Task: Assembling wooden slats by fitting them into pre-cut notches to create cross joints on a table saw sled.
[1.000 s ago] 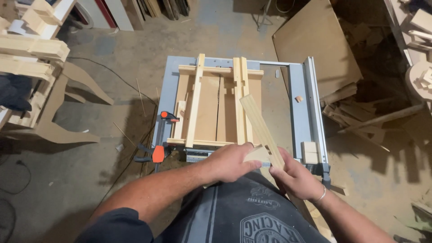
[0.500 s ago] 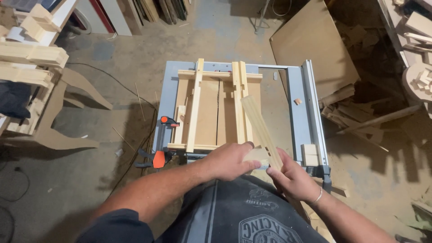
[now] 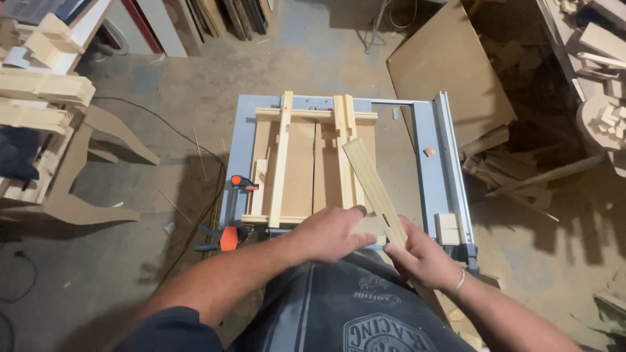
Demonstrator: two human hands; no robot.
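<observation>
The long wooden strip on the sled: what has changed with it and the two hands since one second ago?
Little changed. The wooden strip remains angled across the sled, held at its near end by the left hand and right hand. The clamp kept its place.

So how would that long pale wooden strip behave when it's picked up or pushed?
The long pale wooden strip looks rigid: it lies straight, angled across the wooden sled. Probably light, being thin and narrow. Its flat faces make rolling unlikely; both the left hand and right hand rest at its near end.

Dim, warm overhead light – soft shadows pool left of the saw table [image 3: 248, 140], edges bending slightly outward.
</observation>
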